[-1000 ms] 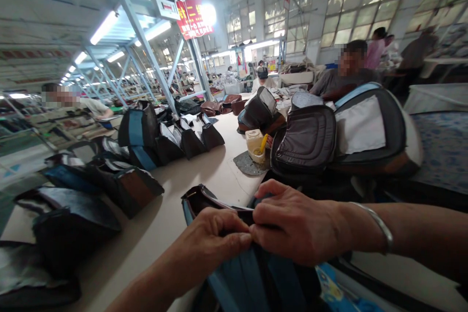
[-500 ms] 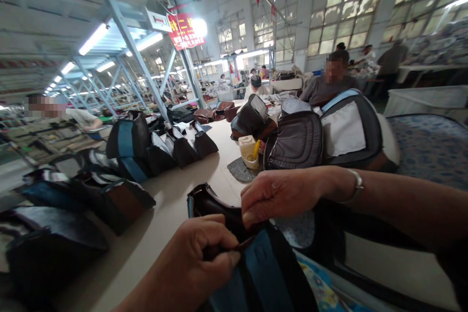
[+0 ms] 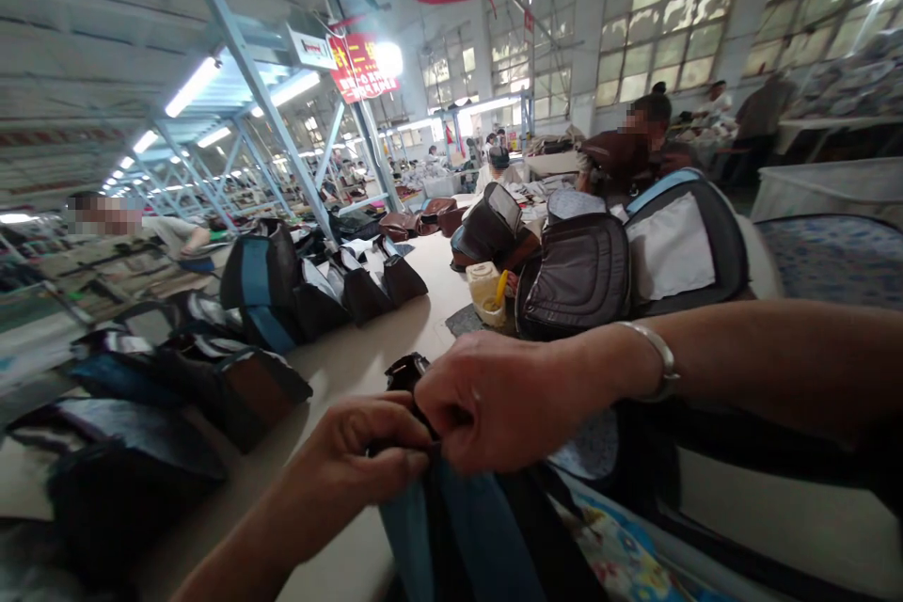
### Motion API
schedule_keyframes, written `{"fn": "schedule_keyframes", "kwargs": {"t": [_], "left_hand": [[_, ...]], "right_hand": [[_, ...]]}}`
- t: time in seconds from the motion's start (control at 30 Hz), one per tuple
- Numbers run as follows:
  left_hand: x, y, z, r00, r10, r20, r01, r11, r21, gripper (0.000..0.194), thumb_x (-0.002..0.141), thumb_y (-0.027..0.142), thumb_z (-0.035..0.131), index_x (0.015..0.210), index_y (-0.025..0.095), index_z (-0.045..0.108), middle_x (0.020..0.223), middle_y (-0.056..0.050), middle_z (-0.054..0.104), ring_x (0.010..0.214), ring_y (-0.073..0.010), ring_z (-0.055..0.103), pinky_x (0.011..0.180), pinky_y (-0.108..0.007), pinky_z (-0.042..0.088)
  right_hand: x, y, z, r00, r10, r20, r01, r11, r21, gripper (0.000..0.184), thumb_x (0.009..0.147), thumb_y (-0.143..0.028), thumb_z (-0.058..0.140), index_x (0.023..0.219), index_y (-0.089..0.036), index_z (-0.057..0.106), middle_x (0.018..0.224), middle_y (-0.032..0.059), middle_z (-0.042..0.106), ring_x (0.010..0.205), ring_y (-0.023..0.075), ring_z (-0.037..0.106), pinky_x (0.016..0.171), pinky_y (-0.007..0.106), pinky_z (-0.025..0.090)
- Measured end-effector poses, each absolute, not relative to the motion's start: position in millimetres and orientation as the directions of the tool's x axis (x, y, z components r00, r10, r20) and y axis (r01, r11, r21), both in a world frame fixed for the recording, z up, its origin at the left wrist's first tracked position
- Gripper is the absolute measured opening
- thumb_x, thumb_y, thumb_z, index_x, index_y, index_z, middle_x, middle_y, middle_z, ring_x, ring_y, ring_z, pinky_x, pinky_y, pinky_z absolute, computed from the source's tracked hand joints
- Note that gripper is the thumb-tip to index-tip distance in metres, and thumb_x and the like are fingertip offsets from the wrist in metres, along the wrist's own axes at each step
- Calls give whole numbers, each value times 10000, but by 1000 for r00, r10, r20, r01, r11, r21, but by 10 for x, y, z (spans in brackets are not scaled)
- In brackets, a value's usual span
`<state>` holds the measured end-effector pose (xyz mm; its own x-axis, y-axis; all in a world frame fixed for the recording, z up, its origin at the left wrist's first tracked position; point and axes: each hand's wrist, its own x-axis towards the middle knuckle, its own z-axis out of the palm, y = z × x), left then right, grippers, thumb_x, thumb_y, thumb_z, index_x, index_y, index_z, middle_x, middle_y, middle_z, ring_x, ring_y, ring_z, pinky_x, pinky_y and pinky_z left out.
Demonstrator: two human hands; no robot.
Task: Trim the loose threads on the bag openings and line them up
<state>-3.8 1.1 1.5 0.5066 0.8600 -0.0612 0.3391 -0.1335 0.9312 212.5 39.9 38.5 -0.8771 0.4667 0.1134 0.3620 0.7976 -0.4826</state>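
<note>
In front of me stands a partly sewn bag piece (image 3: 486, 527), black with blue stripes, its upper edge between my two hands. My left hand (image 3: 363, 451) pinches that edge, thumb against curled forefinger. Pressed close beside it, my right hand (image 3: 504, 400) is closed on the same edge, knuckles up, with a silver bracelet at the wrist. The dark end of the piece shows just beyond my fingers. My hands hide most of the gripped edge, and its lower part runs out of the picture.
On the pale table (image 3: 345, 357) stand striped bag pieces (image 3: 258, 268) to the left and a quilted dark piece (image 3: 582, 277) to the right. A cut-open plastic container (image 3: 486, 293) with a yellow handle sits behind my hands. Co-workers are further back.
My right hand has moved left and nearer, up against my left hand. My left hand has shifted slightly left and up. The co-worker at back right has lifted a brown piece.
</note>
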Motion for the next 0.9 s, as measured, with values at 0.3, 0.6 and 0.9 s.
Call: {"fn": "schedule_keyframes", "kwargs": {"t": [0.3, 0.6, 0.9], "left_hand": [[-616, -283, 206, 394, 917, -63, 502, -158, 850, 107, 707, 249, 629, 633, 173, 646, 729, 15, 513, 718, -156, 482, 690, -261, 394], [-283, -815, 439, 261, 957, -124, 697, -98, 711, 160, 876, 351, 620, 921, 212, 685, 847, 20, 613, 797, -170, 524, 690, -254, 387], [-272, -757, 220, 324, 937, -129, 504, -56, 862, 227, 818, 373, 716, 796, 157, 651, 816, 1, 596, 785, -171, 505, 695, -287, 384]], "right_hand": [[2012, 737, -40, -938, 157, 310, -120, 689, -714, 459, 694, -448, 873, 971, -151, 659, 1058, 35, 613, 959, 165, 588, 881, 275, 462], [1708, 410, -86, -907, 97, 409, -243, 673, -699, 502, 672, -472, 886, 987, -174, 633, 1054, 34, 604, 920, 156, 578, 831, 282, 480], [1801, 362, -23, -939, 180, 294, -100, 674, -731, 569, 622, -554, 883, 939, -166, 613, 976, 23, 612, 841, 153, 564, 785, 287, 477]]}}
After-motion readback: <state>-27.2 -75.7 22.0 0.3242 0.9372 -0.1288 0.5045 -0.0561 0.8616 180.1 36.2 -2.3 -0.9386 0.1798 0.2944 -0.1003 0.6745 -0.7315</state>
